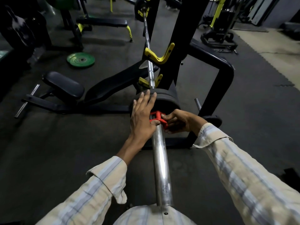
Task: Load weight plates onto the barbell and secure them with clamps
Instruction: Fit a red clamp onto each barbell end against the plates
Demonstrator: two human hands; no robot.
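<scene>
Barbell (160, 168) sleeve is running from bottom centre of the frame up toward the rack (177, 46), shaft resting in the yellow hooks (159, 56) above. Black weight plates (165, 99) are sitting on the sleeve at mid-frame, stacked together. Red clamp (158, 118) is sitting around the sleeve just below the plates, close against the nearest one; whether it is touching, I cannot tell.

My left hand (142, 116) is lying flat, fingers spread against the plate face, thumb hooking onto the clamp's left side. My right hand (178, 121) is curling in from the right, fingers pinching the clamp's right side. So the clamp is lying between both hands.

Green plate (80, 59) is lying on the floor, upper left, well apart. Bench (65, 86) is standing left of the rack.
</scene>
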